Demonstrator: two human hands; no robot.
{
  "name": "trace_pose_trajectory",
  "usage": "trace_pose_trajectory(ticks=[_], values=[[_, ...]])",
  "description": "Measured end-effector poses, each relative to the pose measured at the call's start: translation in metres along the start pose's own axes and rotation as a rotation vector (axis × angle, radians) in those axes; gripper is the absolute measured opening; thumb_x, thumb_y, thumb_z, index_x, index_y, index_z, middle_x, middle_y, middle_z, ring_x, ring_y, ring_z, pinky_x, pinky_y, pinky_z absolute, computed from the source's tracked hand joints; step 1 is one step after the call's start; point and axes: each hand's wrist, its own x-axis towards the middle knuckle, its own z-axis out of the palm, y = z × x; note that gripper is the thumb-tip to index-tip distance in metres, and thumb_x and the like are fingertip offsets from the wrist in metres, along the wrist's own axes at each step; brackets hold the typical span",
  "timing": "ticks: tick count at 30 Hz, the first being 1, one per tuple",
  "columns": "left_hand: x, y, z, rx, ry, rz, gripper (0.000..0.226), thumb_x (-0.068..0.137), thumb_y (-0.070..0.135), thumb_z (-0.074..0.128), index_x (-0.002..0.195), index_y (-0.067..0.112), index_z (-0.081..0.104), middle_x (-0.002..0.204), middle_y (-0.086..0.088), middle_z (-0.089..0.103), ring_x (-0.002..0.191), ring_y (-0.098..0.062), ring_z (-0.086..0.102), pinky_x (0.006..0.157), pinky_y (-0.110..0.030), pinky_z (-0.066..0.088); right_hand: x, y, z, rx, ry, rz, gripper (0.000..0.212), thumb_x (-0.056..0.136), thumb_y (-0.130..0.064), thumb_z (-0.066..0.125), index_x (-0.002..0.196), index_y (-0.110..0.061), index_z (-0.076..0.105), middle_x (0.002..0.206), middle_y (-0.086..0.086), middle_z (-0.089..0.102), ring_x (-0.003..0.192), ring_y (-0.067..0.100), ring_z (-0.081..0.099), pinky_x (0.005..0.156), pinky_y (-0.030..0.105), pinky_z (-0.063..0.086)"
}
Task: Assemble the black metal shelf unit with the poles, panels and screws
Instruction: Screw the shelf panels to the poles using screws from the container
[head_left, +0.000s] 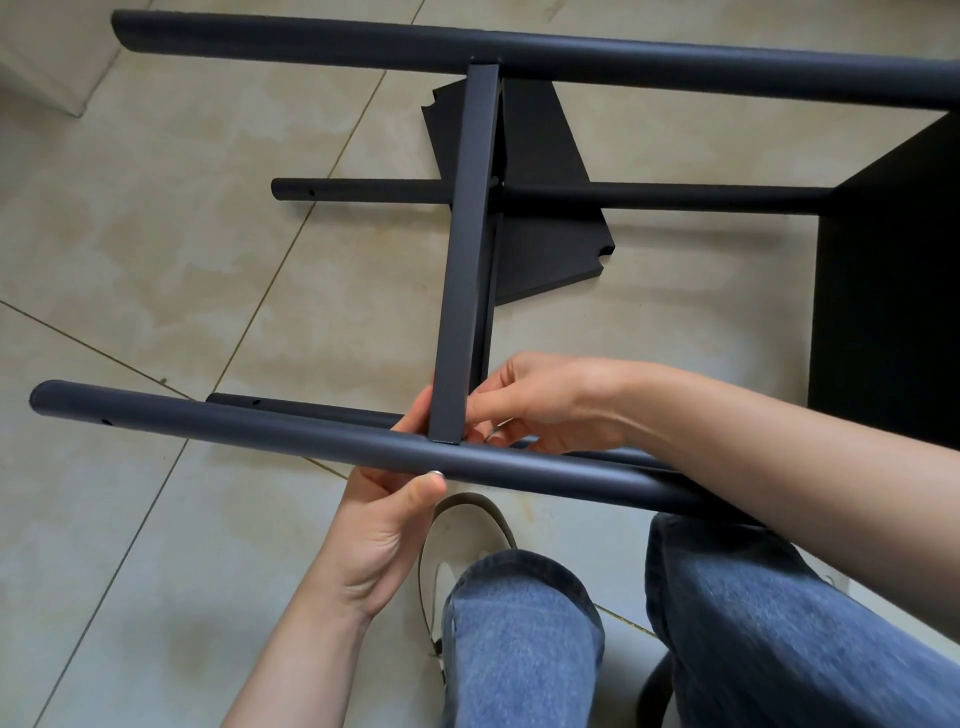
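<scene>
lying under the frame (467, 249): spare panel (545, 228); shoe (457, 540) below.

light: bright, diffuse | shadows: faint | focus: mostly sharp | edges: wide-angle bowing

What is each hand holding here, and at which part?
The left hand grips the near pole around its middle, just below the panel joint. The right hand has its fingers pinching at the panel's lower end; whether they hold a screw cannot be told.
</scene>
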Motion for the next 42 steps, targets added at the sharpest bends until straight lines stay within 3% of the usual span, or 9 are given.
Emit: trace_pose_trajectory(ticks=[5,9,15,23,28,32,36,39,42], values=[[-0.0001,0.0015,0.0016,0.008,-0.03,0.0,0.084,0.059,0.032,0.097,0.135,0.025,0.063,0.132,-0.016,0.065,0.128,-0.033,0.059,0.101,-0.028,0.049,-0.0043,-0.0001,-0.0057,0.039,-0.036,0.01,0.028,0.094,-0.025,0.064,0.07,-0.015,0.074,0.065,0.0,0.062,0.065,0.012,0.053,0.069,0.028,0.047],[-0.0007,0.0023,0.003,0.002,-0.035,-0.001,0.086,0.058,0.032,0.097,0.135,0.024,0.061,0.128,-0.013,0.068,0.122,-0.028,0.063,0.097,-0.025,0.051,-0.0044,0.0001,-0.005,0.035,-0.028,0.025,0.022,0.093,-0.025,0.064,0.076,-0.013,0.072,0.071,0.002,0.061,0.065,0.012,0.053,0.064,0.025,0.048],[0.0,0.0022,0.0026,0.007,-0.035,0.009,0.08,0.06,0.033,0.096,0.133,0.026,0.065,0.13,-0.012,0.067,0.127,-0.026,0.06,0.098,-0.024,0.05,-0.0007,0.0004,-0.0033,0.088,-0.043,-0.006,0.018,0.094,-0.021,0.064,0.081,-0.014,0.074,0.08,0.004,0.063,0.07,0.014,0.052,0.069,0.027,0.049],[-0.001,0.0029,0.0042,-0.002,-0.022,0.001,0.082,0.055,0.032,0.098,0.13,0.027,0.067,0.124,-0.011,0.07,0.118,-0.026,0.066,0.096,-0.024,0.051,-0.0033,-0.0015,-0.0048,0.03,-0.007,0.025,0.024,0.092,-0.023,0.065,0.072,-0.014,0.073,0.073,0.003,0.062,0.067,0.013,0.053,0.067,0.026,0.047],[0.0001,0.0005,-0.0001,0.005,-0.026,0.008,0.089,0.06,0.031,0.096,0.14,0.021,0.058,0.134,-0.02,0.062,0.13,-0.036,0.056,0.102,-0.03,0.048,0.001,-0.0012,0.002,0.058,-0.028,0.018,0.031,0.093,-0.029,0.066,0.064,-0.02,0.073,0.069,0.001,0.058,0.065,0.012,0.051,0.068,0.026,0.047],[0.0003,0.0008,-0.0001,-0.001,-0.046,0.009,0.086,0.063,0.03,0.095,0.14,0.021,0.057,0.135,-0.02,0.062,0.131,-0.035,0.055,0.106,-0.032,0.047,-0.0013,-0.0031,-0.0025,0.064,-0.039,0.019,0.03,0.094,-0.022,0.063,0.067,-0.018,0.075,0.071,0.002,0.061,0.065,0.012,0.051,0.07,0.027,0.045],[0.0002,0.0022,0.0025,-0.005,-0.045,0.007,0.08,0.062,0.03,0.095,0.134,0.024,0.063,0.126,-0.011,0.069,0.122,-0.027,0.063,0.098,-0.026,0.05,-0.0044,-0.0042,-0.006,0.054,-0.042,0.038,0.03,0.092,-0.022,0.064,0.065,-0.018,0.075,0.072,0.002,0.059,0.066,0.012,0.052,0.071,0.027,0.045],[-0.0004,0.0014,0.0014,-0.008,-0.032,0.002,0.081,0.059,0.03,0.096,0.133,0.025,0.065,0.127,-0.015,0.068,0.122,-0.03,0.063,0.098,-0.026,0.051,-0.002,-0.0033,-0.0024,0.031,-0.028,0.058,0.034,0.092,-0.028,0.067,0.059,-0.019,0.072,0.065,0.0,0.057,0.062,0.01,0.052,0.067,0.025,0.046],[0.0007,-0.0004,-0.0018,0.001,-0.028,0.005,0.085,0.06,0.03,0.096,0.137,0.023,0.061,0.132,-0.019,0.064,0.128,-0.035,0.059,0.101,-0.028,0.049,0.0006,-0.0031,0.0004,0.03,-0.017,0.055,0.03,0.092,-0.029,0.067,0.065,-0.019,0.072,0.072,0.002,0.057,0.064,0.011,0.053,0.069,0.027,0.047]])
